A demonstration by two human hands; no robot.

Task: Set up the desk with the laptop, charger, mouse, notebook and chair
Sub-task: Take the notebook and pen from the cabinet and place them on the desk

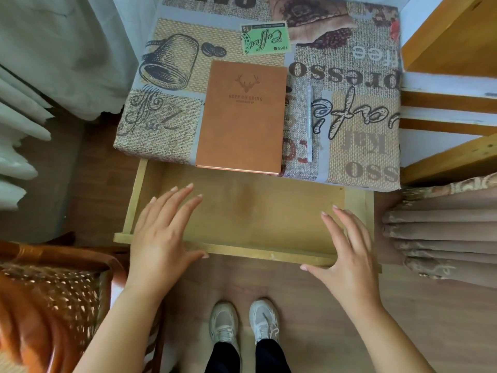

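1. Left hand (pixel 161 232) and right hand (pixel 347 246) lie flat, fingers straight, on the front edge of the pulled-out drawer (pixel 252 211), gripping nothing.
2. Notebook (pixel 242 117) already rests on the desk (pixel 363 146), beside a pen (pixel 309 122).
3. Likely next: push the drawer shut evenly.

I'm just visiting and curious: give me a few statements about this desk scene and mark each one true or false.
1. The brown notebook lies closed on the patterned tablecloth. True.
2. The pen lies to the left of the notebook. False: it lies to its right.
3. The drawer is pulled out and shows nothing inside. True.
4. The left hand holds the pen. False: its straight fingers rest over the drawer's front edge, holding nothing.
5. A laptop stands open on the desk. False: no laptop is in view.
6. The right hand rests on the drawer's front edge. True.
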